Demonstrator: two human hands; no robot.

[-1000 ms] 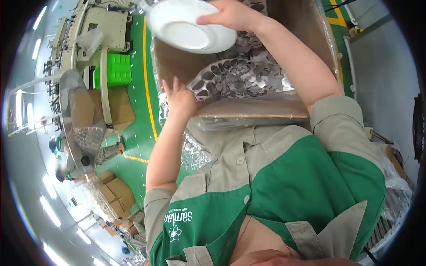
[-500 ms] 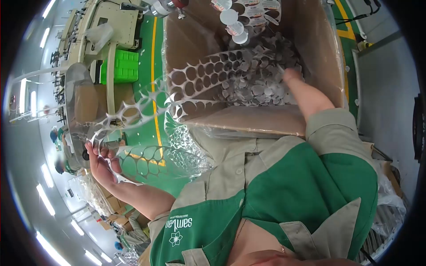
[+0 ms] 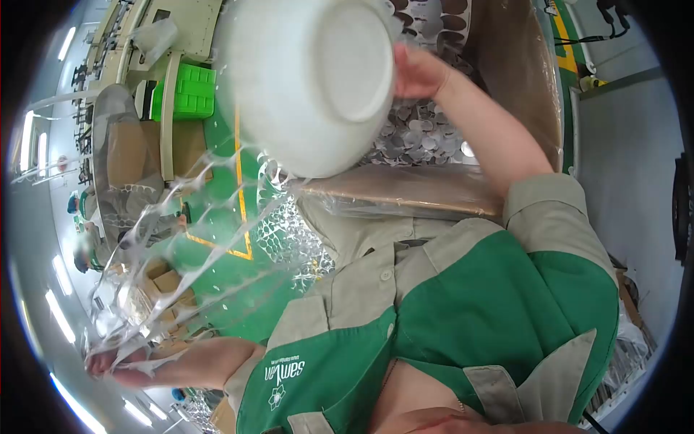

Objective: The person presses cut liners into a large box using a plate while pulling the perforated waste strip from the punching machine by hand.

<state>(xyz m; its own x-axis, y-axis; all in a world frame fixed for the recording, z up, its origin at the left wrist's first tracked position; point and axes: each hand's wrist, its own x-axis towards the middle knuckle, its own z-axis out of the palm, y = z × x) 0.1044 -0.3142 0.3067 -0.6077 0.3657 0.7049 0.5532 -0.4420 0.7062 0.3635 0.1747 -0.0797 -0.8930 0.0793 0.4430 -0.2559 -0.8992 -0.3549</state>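
My right hand (image 3: 419, 72) is closed on the rim or side of a large white basin (image 3: 275, 87), tilted so its round underside faces me. Part of those fingers is hidden behind it. Below the basin, silver round discs (image 3: 412, 137) lie heaped in a plastic-lined cardboard box (image 3: 405, 192). Far out at the lower left, my left hand (image 3: 119, 365) is closed on a punched film strip (image 3: 184, 282), a web of round holes blurred by motion. More punched scrap (image 3: 285, 224) hangs beside the box. A sheet with dark round shapes (image 3: 441, 22) stands at the box's far side.
A green crate (image 3: 191, 90) sits by a beige machine (image 3: 191, 29) on the left. Yellow lines (image 3: 242, 188) mark the green floor. Co-workers (image 3: 87, 246) and stacked cartons (image 3: 166, 282) are further off. A grey wall (image 3: 622, 123) stands on the right.
My right hand has come up from the discs and now holds the white basin, which covers much of the box. My left hand has swung outward and down, drawing the punched strip out of the box.
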